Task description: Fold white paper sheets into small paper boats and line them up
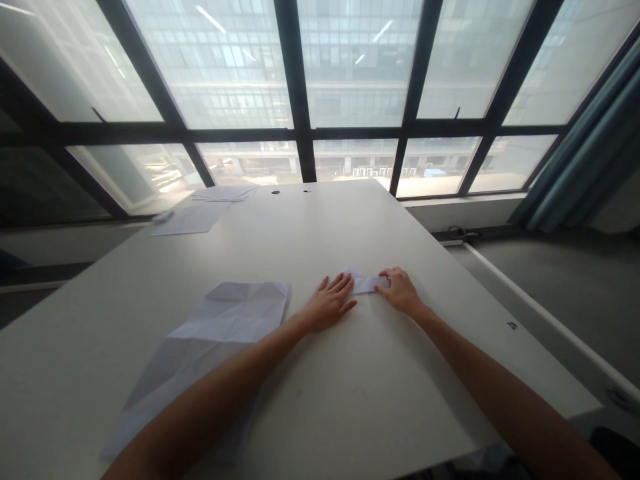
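A small folded piece of white paper [363,284] lies on the white table [330,233] between my hands. My left hand [331,303] rests over its left end with the fingers stretched out and spread. My right hand [399,291] pinches the right end between thumb and fingers, which hide that tip. Beneath and beside my left forearm lies a large creased sheet of paper [225,320], with fold lines across it.
Several flat paper sheets [193,217] lie at the table's far left. Round dark holes [275,193] mark the far end. A small dark mark [512,326] sits near the right edge. Windows stand beyond; a blue curtain [575,153] hangs at right.
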`<state>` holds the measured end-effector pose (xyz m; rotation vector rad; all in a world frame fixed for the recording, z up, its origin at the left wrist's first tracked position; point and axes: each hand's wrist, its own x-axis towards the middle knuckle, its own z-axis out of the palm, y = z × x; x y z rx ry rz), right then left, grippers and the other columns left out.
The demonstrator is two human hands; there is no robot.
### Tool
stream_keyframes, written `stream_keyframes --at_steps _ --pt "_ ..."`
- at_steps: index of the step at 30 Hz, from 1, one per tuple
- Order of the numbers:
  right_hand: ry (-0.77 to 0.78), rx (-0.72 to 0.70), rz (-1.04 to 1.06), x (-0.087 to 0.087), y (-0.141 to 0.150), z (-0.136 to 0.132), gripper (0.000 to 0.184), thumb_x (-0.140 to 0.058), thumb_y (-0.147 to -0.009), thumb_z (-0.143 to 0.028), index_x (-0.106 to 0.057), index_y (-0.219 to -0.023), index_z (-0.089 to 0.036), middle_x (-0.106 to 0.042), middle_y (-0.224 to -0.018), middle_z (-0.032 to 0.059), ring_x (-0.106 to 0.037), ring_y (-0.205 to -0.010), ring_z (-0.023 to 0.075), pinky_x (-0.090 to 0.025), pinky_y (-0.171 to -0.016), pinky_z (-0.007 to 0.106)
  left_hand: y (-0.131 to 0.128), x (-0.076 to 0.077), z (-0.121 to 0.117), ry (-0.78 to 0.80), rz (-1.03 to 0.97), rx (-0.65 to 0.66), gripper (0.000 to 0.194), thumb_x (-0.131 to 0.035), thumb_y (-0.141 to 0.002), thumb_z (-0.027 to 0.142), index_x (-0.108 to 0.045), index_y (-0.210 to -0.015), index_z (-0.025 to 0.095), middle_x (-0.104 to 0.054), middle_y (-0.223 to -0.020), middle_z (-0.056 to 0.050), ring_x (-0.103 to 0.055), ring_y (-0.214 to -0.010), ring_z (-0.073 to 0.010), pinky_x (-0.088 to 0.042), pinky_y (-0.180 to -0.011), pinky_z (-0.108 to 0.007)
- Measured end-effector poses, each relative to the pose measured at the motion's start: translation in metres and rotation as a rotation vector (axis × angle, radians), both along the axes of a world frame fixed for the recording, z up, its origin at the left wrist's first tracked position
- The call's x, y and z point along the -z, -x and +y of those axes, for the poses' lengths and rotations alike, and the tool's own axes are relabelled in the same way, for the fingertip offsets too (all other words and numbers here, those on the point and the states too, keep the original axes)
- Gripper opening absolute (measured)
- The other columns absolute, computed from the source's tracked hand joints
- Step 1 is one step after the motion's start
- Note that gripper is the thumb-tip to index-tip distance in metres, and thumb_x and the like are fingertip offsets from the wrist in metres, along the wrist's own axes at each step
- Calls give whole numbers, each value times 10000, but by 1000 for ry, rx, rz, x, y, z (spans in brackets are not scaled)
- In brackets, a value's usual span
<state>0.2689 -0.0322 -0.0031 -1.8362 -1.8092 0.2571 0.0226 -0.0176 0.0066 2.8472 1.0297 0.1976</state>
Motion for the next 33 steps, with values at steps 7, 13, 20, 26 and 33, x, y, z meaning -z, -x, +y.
stream_keyframes --at_steps 7,13,20,26,33 --pt "78 -22 -46 -11 17 -2 367 -715 -783 -430 -661 -1044 -176 -684 -945 88 -611 -896 230 -419 -810 312 1 2 2 15 -70 51 589 -222 -1025 522 -263 -1531 223 -166 -1608 -78 -111 -1490 -247 -117 -1183 -468" --pt "126 22 -45 -13 22 -2 290 -758 -714 -435 -659 -829 -187 -665 -948 97 -592 -896 241 -395 -765 315 -1 13 8 70 -216 -48 663 -314 -1015 481 -144 -1554 135 -210 -1592 -145 -167 -1479 -251 -162 -1189 -415" --pt "73 -162 256 -16 16 1 201 -719 -702 -300 -555 -738 -189 -595 -702 -9 -517 -640 140 -368 -603 256 -2 9 14 85 -536 -193 697 -557 -928 346 -229 -1533 235 -582 -1339 -103 -548 -1230 -251 -350 -1093 -441" --pt "84 -368 445 -21 12 -1 174 -676 -719 -282 -594 -828 -174 -595 -711 -19 -516 -634 131 -393 -587 249 -3 2 23 165 -752 -282 603 -740 -780 364 -547 -1339 246 -690 -956 -11 -631 -747 -155 -503 -713 -269" --pt "53 -402 394 -30 10 -6 80 -624 -767 -246 -601 -800 -176 -613 -727 0 -541 -645 138 -415 -604 255 3 -10 22 389 -707 -242 379 -704 -775 463 -755 -1025 182 -720 -845 -20 -560 -660 -141 -426 -622 -243"
